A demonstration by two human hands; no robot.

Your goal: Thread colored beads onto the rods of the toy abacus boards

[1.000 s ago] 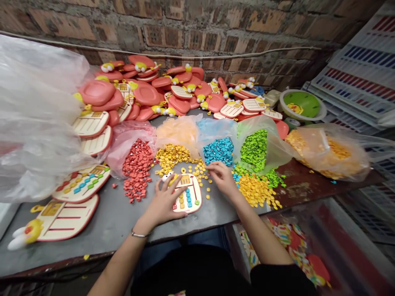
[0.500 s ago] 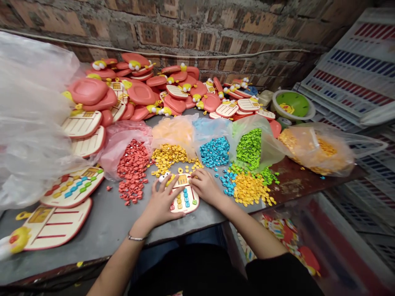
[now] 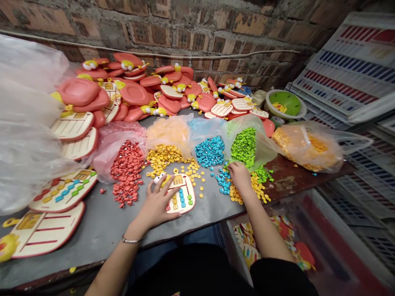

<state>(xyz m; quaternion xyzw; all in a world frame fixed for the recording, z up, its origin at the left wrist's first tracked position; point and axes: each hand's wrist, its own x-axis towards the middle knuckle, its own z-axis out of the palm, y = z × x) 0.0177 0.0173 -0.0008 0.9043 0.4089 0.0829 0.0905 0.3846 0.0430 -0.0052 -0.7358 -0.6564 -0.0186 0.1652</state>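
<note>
My left hand [image 3: 156,204] lies over the left part of a small cream toy board [image 3: 187,185] with red edging, thumb at its near edge and fingers across its face, gripping it on the table. Short columns of yellow, blue and green beads show on the board, with a red one by my thumb; my hand covers part of them. My right hand [image 3: 240,176] is over the loose beads on the right, fingertips pinched together where blue beads [image 3: 222,181] meet green beads [image 3: 263,173]. Whatever is between those fingertips is too small to make out. Yellow beads [image 3: 259,190] lie under its wrist.
Open bags spill red beads [image 3: 126,172], yellow beads [image 3: 165,158] and blue beads [image 3: 210,151] toward me. Red toy boards [image 3: 134,92] are heaped along the brick wall [image 3: 185,24]. Larger boards [image 3: 46,232] lie at left. A crate [image 3: 236,234] with finished-looking toys stands below the right edge.
My right hand has left the board and moved right to the loose beads. More green shows in the board's last column. My left hand stays on the board; the view has shifted slightly.
</note>
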